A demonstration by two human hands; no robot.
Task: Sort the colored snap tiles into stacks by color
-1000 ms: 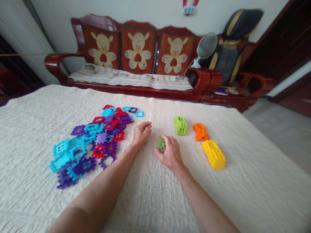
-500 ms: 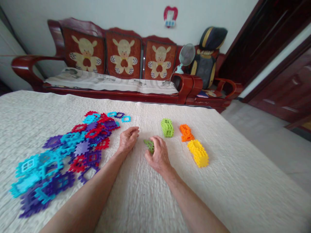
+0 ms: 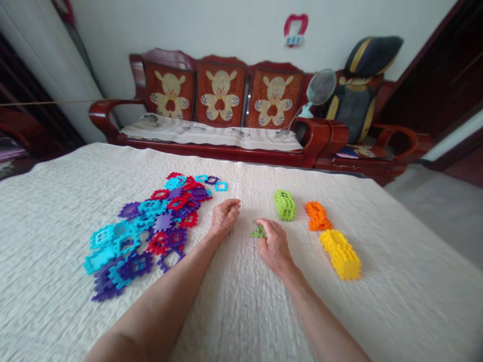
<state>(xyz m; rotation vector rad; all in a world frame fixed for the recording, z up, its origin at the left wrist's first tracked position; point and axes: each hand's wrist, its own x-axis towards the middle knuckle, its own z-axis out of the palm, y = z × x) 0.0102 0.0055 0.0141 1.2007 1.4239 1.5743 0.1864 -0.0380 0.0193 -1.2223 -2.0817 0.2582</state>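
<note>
My right hand (image 3: 273, 245) rests on a cream quilted cover (image 3: 241, 301), fingers curled on a flat green plastic tile (image 3: 258, 232) that lies low against the cover. My left hand (image 3: 224, 217) lies a little to its left, loosely curled with nothing visible in it, at the right edge of a heap of blue, purple and red interlocking tiles (image 3: 151, 221). Beyond my right hand stand a green block stack (image 3: 285, 204), an orange stack (image 3: 317, 215) and a yellow stack (image 3: 339, 253).
A red wooden bench (image 3: 226, 136) with bear-print cushions runs behind the cover. A small fan (image 3: 320, 88) and a dark bag (image 3: 358, 85) sit at its right end. Floor shows at the right, past the cover's edge.
The green tile in my right hand has gone from upright to lying nearly flat on the cover. My left hand has stayed put. The camera has swung about.
</note>
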